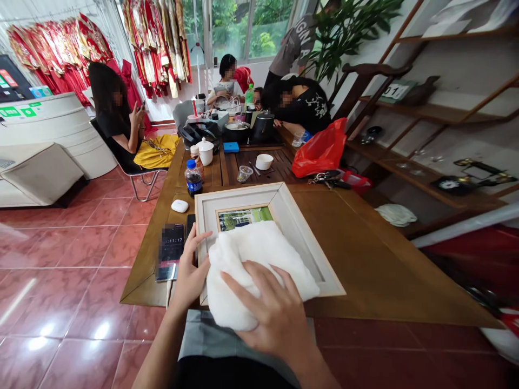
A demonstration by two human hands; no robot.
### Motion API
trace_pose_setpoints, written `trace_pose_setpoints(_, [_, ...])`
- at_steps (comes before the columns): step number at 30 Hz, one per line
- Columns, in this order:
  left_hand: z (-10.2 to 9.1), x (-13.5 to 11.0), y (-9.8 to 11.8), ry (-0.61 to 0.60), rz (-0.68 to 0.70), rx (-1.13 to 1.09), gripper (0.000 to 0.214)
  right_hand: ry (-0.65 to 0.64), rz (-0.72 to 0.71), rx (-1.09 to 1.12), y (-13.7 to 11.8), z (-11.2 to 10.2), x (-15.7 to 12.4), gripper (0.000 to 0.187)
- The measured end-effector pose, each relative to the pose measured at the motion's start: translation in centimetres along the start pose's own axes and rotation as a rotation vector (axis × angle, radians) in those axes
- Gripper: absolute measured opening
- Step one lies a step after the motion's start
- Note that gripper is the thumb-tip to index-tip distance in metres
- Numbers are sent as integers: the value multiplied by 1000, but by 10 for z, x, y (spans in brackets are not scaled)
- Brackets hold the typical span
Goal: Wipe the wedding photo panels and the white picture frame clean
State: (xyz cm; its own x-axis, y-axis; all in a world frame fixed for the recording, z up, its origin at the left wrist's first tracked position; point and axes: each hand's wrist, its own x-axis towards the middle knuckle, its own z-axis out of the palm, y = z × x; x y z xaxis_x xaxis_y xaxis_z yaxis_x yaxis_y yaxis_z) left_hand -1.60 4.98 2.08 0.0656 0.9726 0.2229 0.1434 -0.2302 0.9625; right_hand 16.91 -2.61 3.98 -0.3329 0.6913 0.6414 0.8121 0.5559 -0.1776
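A framed picture [312, 259] with a pale wooden edge and a wide light mat lies on the near end of the wooden table. Across its lower part is a bunched white cloth [259, 243], which hides much of the small photo [239, 216] in the middle. My right hand [271, 302] presses on the cloth with its fingers curled into it. At the frame's left edge, my left hand [192, 267] has its fingers and thumb apart, touching the side of the frame. A phone [170, 253] showing a timer lies just left of that hand.
Beyond the frame stand a dark drink bottle [193, 178], a white earbud case [179, 206], a white lidded cup [205, 152], a small bowl [264, 161] and a red plastic bag [320, 148]. Several people are around the table's far end. Shelves [433, 113] rise at the right.
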Motion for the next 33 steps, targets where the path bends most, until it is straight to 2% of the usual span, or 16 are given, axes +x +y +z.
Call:
trace_pose_setpoints(3, [2, -1, 2, 5, 6, 37, 41, 16, -32, -21, 12, -5, -5, 51])
trace_pose_setpoints(7, [3, -2, 3, 7, 5, 43, 43, 14, -37, -130, 40, -18, -20, 52])
trace_pose_setpoints(10, [3, -2, 4, -8, -1, 29, 43, 32, -9, -238, 62, -28, -33, 53])
trace_pose_setpoints(13, [4, -2, 4, -10, -1, 24, 43, 41, 44, -284, 72, -35, -40, 52])
trace_pose_setpoints(18, [3, -1, 2, 5, 0, 16, 43, 7, 76, -246, 55, -31, -33, 53])
trace_pose_setpoints(24, [1, 1, 0, 11, 1, 26, 41, 19, 65, -60, 10, -4, -12, 54])
trace_pose_setpoints(27, [0, 0, -1, 1, 8, 5, 39, 39, 61, -33, -4, 4, -5, 53])
trace_pose_setpoints(30, [-1, 0, -2, -5, 0, 2, 40, 40, 44, -23, -4, 4, -4, 51])
trace_pose_setpoints(33, [-1, 1, -2, 0, -10, 14, 40, 38, 38, -32, 10, -4, -10, 51])
